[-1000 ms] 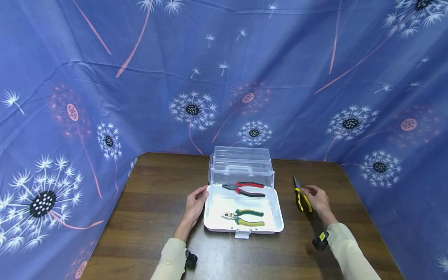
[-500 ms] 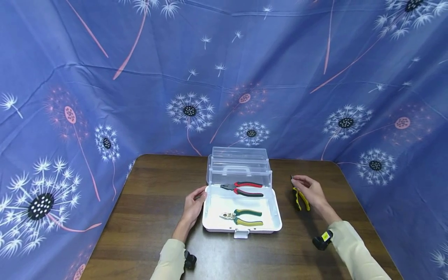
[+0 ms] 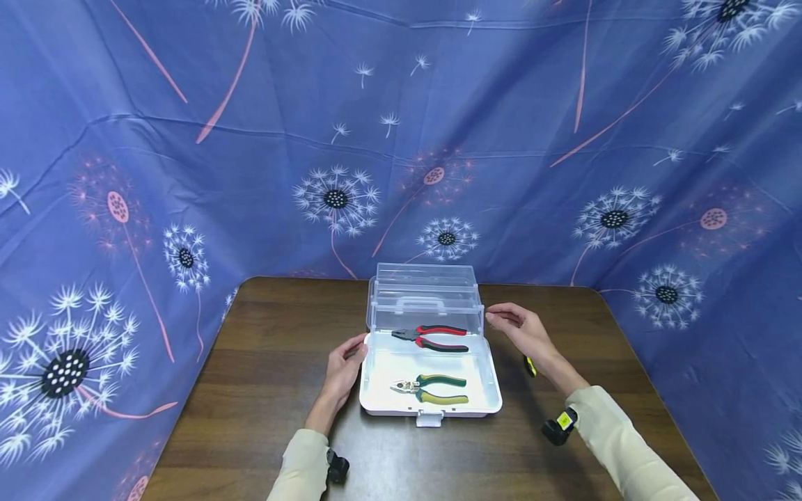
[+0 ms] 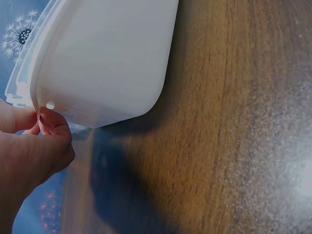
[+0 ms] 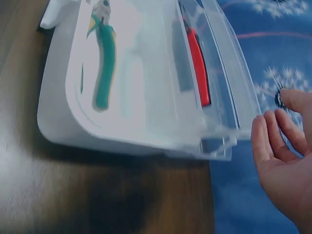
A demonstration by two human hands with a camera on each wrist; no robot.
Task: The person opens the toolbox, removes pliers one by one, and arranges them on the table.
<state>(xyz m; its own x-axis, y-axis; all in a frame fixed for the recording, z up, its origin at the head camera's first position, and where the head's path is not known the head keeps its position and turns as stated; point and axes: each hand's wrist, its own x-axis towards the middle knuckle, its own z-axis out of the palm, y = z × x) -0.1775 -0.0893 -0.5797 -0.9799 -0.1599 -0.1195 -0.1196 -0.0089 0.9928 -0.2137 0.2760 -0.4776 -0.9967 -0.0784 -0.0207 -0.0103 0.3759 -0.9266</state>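
Observation:
A white toolbox (image 3: 495, 400) with its clear lid (image 3: 426, 273) raised stands on the table. Inside, green-and-yellow pliers (image 3: 445, 399) lie near the front and red-and-black pliers (image 3: 443, 328) near the back. My left hand (image 3: 341, 369) pinches the box's rim at the left rear corner between thumb and fingers, close up in the left wrist view. Fingers spread, my right hand (image 3: 521, 332) is at the right edge of the raised lid; the right wrist view shows the fingertips right by that edge. Yellow-and-black pliers (image 3: 530, 367) lie to the right, mostly hidden under the right forearm.
The brown wooden table (image 3: 282, 334) reaches back to a blue dandelion-print cloth (image 3: 532, 139) that hangs behind and at both sides. A white latch (image 3: 429, 419) sticks out from the toolbox's front.
My right hand has moved from the yellow-and-black pliers, up and left to the raised lid's edge. The pliers have stayed on the table. My left hand keeps its hold on the rim.

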